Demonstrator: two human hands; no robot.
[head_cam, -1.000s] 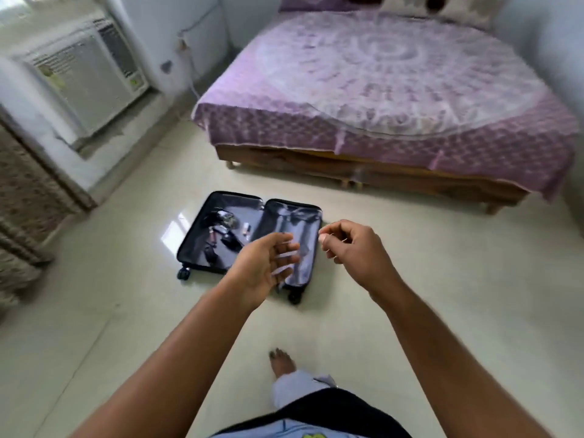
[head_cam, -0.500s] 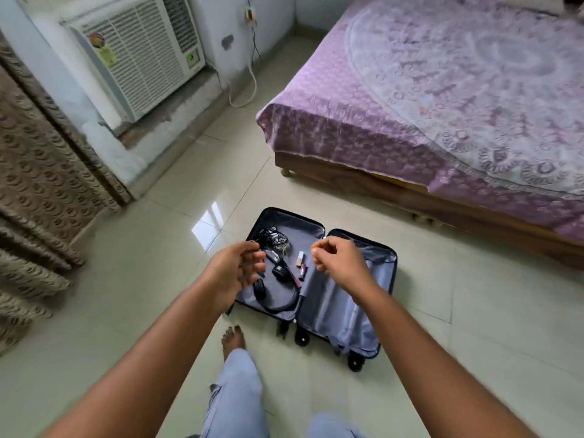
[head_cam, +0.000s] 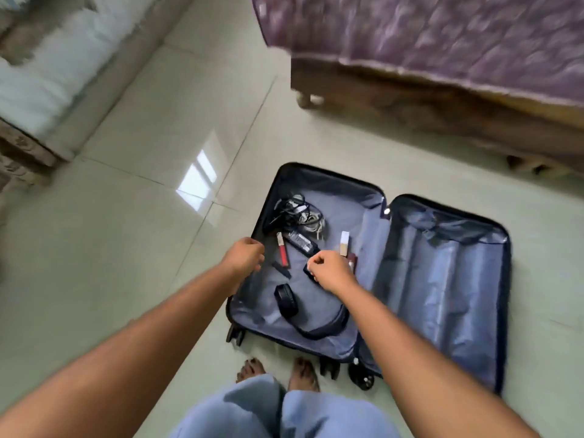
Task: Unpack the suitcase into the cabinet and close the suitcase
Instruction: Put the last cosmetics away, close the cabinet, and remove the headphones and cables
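Head view: looking straight down on the suitcase [head_cam: 442,295], lying open and flat on the floor [head_cam: 126,248] just short of the bed [head_cam: 442,42], wheels pointing at the bare feet [head_cam: 303,373]. Seeing no cabinet anywhere.

Hovering over the left half with both hands. Keeping the left hand [head_cam: 245,256] curled into a loose fist near the left rim, apparently holding nothing. Curling the right hand [head_cam: 328,270] over a small dark item near the middle; cannot tell whether pinching it or only reaching above it.

Judging the unpacking as unfinished: cables [head_cam: 297,213] lying bunched at the far end, charger [head_cam: 300,243] just below them, red tube [head_cam: 282,252] beside it, pale tube [head_cam: 344,245] near the hinge, headphones [head_cam: 286,300] nearest the wheels.

Risking the following:
- Lifting the charger alone and dragging the cable tangle along, probably tipping the tubes about or spilling them onto the floor.
- Grabbing too many small pieces at once and dropping one on hard tile.
- Catching the headphone band on the lining while pulling upward.
- Leaning far forward with feet touching the wheels, possibly nudging the case.
- Closing the halves too early, leaving something inside.
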